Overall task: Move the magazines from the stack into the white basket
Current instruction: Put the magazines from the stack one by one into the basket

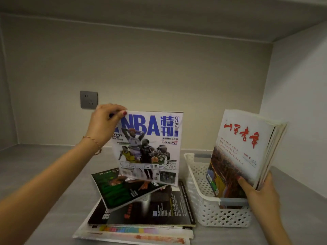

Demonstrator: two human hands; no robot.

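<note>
Grey shelf surface (44,174) in a beige-walled alcove bears the magazine stack (141,214) beside the white perforated plastic basket (208,207). Your left hand (104,124), arm extended, pinches the upright white basketball magazine (148,147) by its top corner above the stack. Your right hand (260,193) clasps the red-titled magazines (246,152) standing in the basket.

One basket (208,209), two hands (104,124).

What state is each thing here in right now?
NBA magazine: lifted upright, pinched at its top corner by left hand.
Magazines in basket: standing, steadied by right hand.
White basket: partly filled.
Stack: several flat; green one tilted.
</note>
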